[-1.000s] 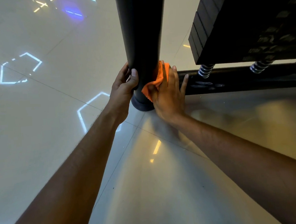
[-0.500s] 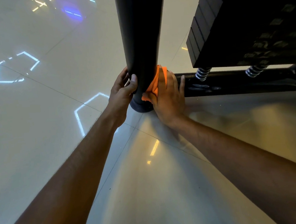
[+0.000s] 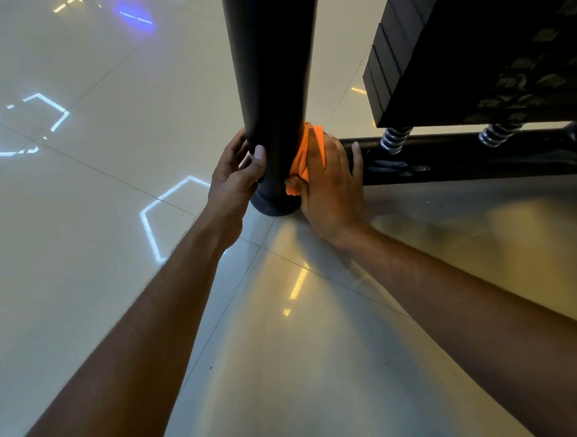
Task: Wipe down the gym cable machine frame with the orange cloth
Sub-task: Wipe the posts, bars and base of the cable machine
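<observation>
A thick black upright post (image 3: 273, 67) of the cable machine frame rises from the floor at the middle top of the head view. My left hand (image 3: 236, 181) grips its lower left side, thumb across the front. My right hand (image 3: 329, 185) presses the orange cloth (image 3: 305, 153) flat against the post's lower right side, fingers straight; most of the cloth is hidden under the palm. A black horizontal base bar (image 3: 479, 156) runs right from the post.
A stack of black weight plates (image 3: 472, 48) hangs above the base bar at the upper right, over two metal springs (image 3: 393, 139). The glossy tiled floor (image 3: 78, 231) reflects ceiling lights on the left and below my arms.
My right hand has slid the cloth round from the front of the post to its right side, so less orange shows. The left hand keeps its grip.
</observation>
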